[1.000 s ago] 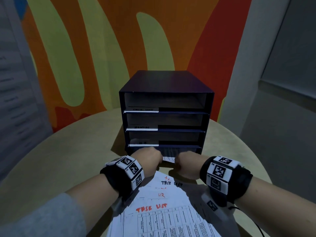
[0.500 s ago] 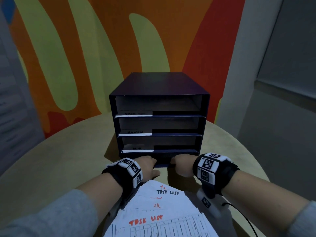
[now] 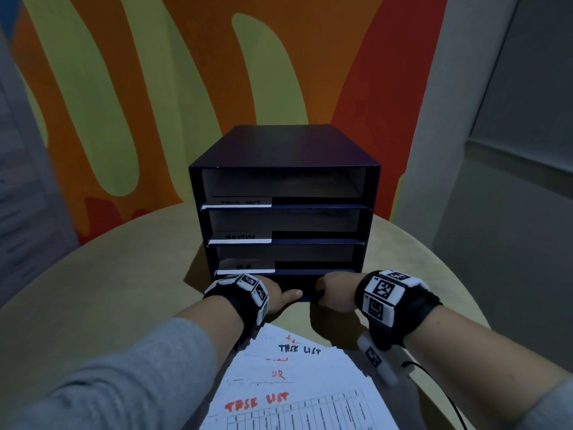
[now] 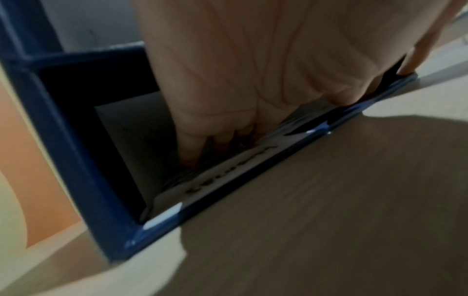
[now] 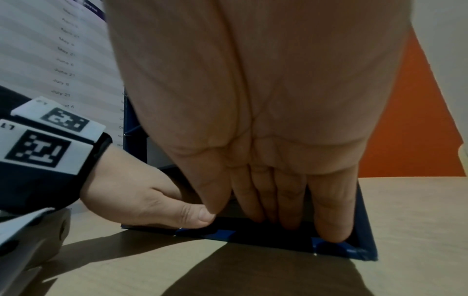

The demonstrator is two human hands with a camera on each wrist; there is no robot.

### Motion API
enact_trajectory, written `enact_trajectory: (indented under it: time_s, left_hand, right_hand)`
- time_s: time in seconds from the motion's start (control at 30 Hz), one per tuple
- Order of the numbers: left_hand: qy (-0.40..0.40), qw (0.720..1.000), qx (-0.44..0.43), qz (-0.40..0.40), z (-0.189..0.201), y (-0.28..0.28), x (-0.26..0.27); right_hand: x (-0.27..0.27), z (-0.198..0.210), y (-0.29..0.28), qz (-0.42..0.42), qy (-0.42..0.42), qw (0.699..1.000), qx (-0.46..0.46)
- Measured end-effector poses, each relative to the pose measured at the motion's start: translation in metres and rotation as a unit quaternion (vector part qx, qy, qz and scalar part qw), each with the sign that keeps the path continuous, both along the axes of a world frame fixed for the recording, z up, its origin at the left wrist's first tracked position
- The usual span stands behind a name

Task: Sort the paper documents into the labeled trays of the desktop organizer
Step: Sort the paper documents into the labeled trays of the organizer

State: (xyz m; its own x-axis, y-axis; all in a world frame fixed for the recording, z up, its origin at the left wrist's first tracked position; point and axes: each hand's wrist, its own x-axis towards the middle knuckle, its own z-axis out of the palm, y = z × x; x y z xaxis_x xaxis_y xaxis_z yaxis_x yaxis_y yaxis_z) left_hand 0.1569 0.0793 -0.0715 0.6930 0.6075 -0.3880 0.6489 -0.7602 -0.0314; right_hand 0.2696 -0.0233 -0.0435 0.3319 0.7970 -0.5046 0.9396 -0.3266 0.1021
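Note:
A dark blue organizer (image 3: 285, 150) with several stacked trays stands on the round table, with white labels on the trays' left fronts. Both hands are at its bottom tray. My left hand (image 3: 277, 290) reaches in with straight fingers (image 4: 192, 148) lying on a sheet (image 4: 142, 136) inside, behind that tray's label (image 4: 228, 176). My right hand (image 3: 333, 290) has straight fingers (image 5: 291, 200) with their tips down inside the tray's front lip (image 5: 278, 240). My left thumb (image 5: 200, 216) rests on that lip. A stack of papers (image 3: 297, 383) marked "TASK LIST" and "HR" lies in front of me.
The beige round table (image 3: 108, 290) has bare surface left and right of the organizer. A painted orange and green wall (image 3: 186, 88) is behind it, and a grey wall (image 3: 511, 181) to the right. A black cable (image 3: 434, 380) runs from my right wrist.
The sheet edge that showed between my hands a second ago has slid out of sight into the bottom tray. Both hands have moved forward to the tray's mouth.

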Motion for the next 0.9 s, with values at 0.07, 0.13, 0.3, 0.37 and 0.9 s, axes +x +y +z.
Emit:
enact_trajectory:
  time_s: [0.07,0.13,0.3,0.37,0.9]
  left_hand:
    - [-0.004,1.000,0.003,0.010,-0.002,-0.001,0.003]
    - [-0.004,1.000,0.010,0.009,-0.005,-0.002,0.004]
    - [0.012,0.999,0.022,0.022,-0.004,-0.003,0.003]
    - [0.015,0.999,0.013,0.027,-0.003,-0.003,0.005]
    - [0.006,1.000,0.005,0.018,-0.005,-0.003,0.001]
  right_hand:
    - [0.001,0.000,-0.001,-0.002,0.013,1.000,0.018]
    - [0.002,-0.001,-0.005,-0.007,0.013,1.000,0.016]
    - [0.009,-0.011,-0.001,-0.056,-0.017,0.998,-0.034]
    - [0.016,-0.018,0.005,-0.067,-0.018,0.996,-0.049]
    - [0.007,0.005,-0.007,-0.059,-0.023,0.998,-0.015]
